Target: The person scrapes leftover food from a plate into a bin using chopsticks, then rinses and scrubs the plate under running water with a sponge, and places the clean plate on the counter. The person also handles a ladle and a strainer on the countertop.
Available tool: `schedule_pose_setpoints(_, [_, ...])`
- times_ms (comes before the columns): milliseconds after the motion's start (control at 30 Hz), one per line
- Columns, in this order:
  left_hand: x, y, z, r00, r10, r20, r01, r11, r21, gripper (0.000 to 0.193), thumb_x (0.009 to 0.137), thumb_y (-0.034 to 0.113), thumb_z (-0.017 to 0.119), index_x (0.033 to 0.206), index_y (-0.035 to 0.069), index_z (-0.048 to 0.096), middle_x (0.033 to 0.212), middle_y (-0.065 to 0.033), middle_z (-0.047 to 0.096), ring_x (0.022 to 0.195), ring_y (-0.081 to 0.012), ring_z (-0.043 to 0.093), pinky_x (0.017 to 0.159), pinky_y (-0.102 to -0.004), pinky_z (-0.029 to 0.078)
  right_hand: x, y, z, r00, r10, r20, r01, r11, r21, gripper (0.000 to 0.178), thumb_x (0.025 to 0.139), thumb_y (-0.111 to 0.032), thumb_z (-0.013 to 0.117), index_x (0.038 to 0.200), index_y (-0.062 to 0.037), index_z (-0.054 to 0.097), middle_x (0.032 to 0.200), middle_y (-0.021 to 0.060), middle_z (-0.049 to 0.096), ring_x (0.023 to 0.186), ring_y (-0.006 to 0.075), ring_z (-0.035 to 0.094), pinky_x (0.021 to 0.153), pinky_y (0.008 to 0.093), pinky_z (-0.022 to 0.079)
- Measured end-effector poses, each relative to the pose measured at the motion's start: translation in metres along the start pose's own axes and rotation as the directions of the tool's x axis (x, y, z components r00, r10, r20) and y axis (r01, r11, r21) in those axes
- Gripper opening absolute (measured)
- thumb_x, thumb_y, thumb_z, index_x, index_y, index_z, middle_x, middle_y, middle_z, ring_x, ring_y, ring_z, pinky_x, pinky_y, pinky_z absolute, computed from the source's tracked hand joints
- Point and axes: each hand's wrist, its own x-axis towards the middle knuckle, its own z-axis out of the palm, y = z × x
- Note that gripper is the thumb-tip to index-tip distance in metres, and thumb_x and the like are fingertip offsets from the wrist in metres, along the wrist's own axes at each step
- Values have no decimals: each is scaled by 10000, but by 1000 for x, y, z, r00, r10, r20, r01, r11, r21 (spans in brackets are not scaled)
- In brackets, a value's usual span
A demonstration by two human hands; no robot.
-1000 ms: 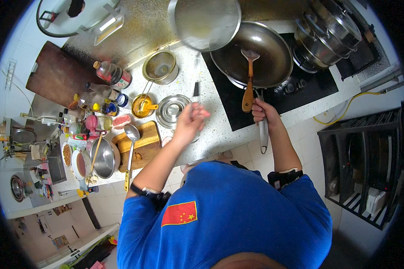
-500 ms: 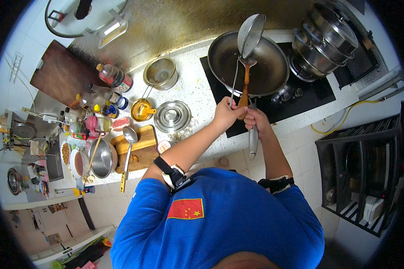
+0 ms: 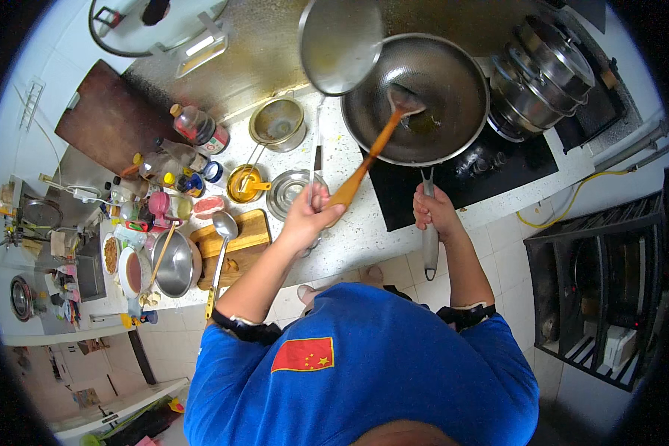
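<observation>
My left hand [image 3: 308, 219] is closed around two long handles at once. One belongs to a wooden-handled spatula [image 3: 379, 145], whose flat head rests inside the wok [image 3: 453, 82]. The other leads up to a round metal skimmer [image 3: 340, 48], held left of the wok and partly overlapping its rim in view. My right hand [image 3: 436, 210] wraps the wok's grey handle [image 3: 430, 253]. Inside the dark wok, a little shiny liquid shows near the spatula head; the wok sits over the black cooktop [image 3: 513, 163].
Stacked steamer pots [image 3: 546, 82] stand right of the wok. On the left counter are a strainer on a pot [image 3: 277, 125], a yellow oil cup [image 3: 245, 183], a steel lid [image 3: 290, 195], a cutting board [image 3: 249, 230], a ladle [image 3: 221, 245], a steel bowl [image 3: 177, 260] and several bottles [image 3: 201, 130].
My left hand has moved left, away from my right hand, carrying the skimmer off from above the wok. The spatula now slants into the wok, which has shifted slightly toward the upper right.
</observation>
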Motion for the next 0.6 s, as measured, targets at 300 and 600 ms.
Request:
schedule_pose_setpoints(300, [-104,-26,-119,964,73,-257,-95,993,-74,319,704,-24,647,832,93,379,715,45,428,615,-15,421,530,-153,360,28,10,66,994,-84,66,95,975,-199,108,835,-93,478,848,-105,372,569,-8,383,417,80,363,380,253,360])
schedule_pose_setpoints(600, [-169,-61,-184,930,99,-354,-149,982,-118,324,706,8,654,825,115,371,734,32,428,655,-42,445,569,-171,367,62,42,139,986,-161,44,163,877,-452,102,833,-89,472,842,-85,370,575,15,402,411,102,385,371,263,359])
